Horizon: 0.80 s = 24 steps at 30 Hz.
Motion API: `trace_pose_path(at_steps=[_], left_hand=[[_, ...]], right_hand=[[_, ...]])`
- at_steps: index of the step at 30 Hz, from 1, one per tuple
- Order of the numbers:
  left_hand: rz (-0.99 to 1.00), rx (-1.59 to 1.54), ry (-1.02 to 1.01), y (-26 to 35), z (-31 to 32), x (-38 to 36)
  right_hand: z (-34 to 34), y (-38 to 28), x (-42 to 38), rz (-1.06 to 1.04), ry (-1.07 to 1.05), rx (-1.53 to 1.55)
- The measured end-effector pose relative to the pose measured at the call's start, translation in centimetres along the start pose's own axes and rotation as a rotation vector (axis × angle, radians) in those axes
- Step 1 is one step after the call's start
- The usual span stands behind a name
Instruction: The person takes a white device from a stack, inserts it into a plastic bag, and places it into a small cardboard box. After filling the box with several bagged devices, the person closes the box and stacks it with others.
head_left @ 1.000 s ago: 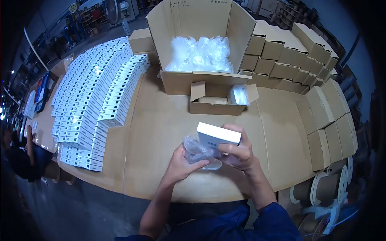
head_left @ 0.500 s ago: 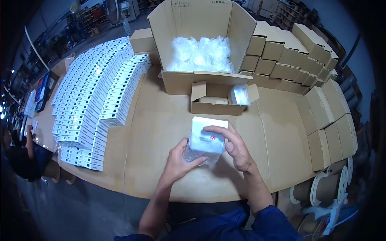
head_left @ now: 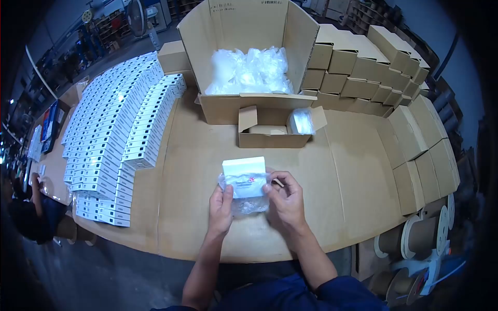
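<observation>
A white box (head_left: 243, 167) with a small red mark on its face sits partly inside a clear bubble-wrap bag (head_left: 250, 207); its top end sticks out of the bag. My left hand (head_left: 221, 211) grips the bagged box along its left side, thumb on the front. At the upper right, my right hand (head_left: 288, 203) pinches the edge of the bag between thumb and fingers. Just beyond my hands stands a small open carton (head_left: 270, 141), its flaps spread, with a wrapped white box (head_left: 302, 122) at its right end.
Behind the small carton, a large open carton (head_left: 220, 110) holds a heap of clear bubble bags (head_left: 251, 72). Stacked white boxes (head_left: 111, 129) cover the left side. Brown cartons (head_left: 355, 67) line the back right and right edge (head_left: 428, 155). Spools (head_left: 423, 241) stand lower right; another person (head_left: 31, 212) is far left.
The white box has slid deeper into the bag. My right hand has moved from the box's face to the bag's right edge. The left hand has shifted up the side.
</observation>
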<state>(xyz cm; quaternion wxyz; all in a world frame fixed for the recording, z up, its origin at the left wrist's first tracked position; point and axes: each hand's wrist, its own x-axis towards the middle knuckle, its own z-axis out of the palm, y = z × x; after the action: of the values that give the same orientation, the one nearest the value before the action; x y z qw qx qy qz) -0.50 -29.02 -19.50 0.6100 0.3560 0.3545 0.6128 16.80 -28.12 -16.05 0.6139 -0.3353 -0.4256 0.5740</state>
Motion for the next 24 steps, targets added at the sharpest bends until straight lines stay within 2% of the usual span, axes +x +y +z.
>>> trace_pose_path(at_steps=[2, 8, 11, 12, 15, 19, 22, 24], left_hand=[[0.039, 0.08, -0.029, -0.3, -0.3, 0.1], [0.108, 0.179, -0.015, 0.4, -0.6, -0.1], [0.206, 0.224, -0.047, 1.1, 0.2, 0.2], [0.168, 0.131, -0.078, 1.8, 0.7, 0.0], [0.117, 0.066, -0.054, 1.4, 0.6, -0.1], [0.148, 0.129, 0.038, 1.3, 1.3, -0.3], [0.118, 0.129, -0.057, 1.5, 0.4, 0.1], [0.118, 0.094, -0.104, 1.3, 0.3, 0.2]], right_hand=[[-0.1, 0.9, -0.1, 0.096, 0.143, 0.096], [-0.7, 1.2, 0.1, -0.036, 0.002, 0.112], [-0.9, 1.0, 0.2, -0.096, -0.067, 0.101], [-0.9, 0.9, 0.1, -0.113, -0.09, 0.105], [-0.2, 0.6, -0.1, -0.023, -0.077, 0.142], [0.3, 0.4, 0.1, 0.027, -0.013, 0.11], [-0.3, -0.2, 0.1, 0.167, 0.014, 0.001], [0.1, 0.5, 0.1, 0.128, 0.112, 0.048]])
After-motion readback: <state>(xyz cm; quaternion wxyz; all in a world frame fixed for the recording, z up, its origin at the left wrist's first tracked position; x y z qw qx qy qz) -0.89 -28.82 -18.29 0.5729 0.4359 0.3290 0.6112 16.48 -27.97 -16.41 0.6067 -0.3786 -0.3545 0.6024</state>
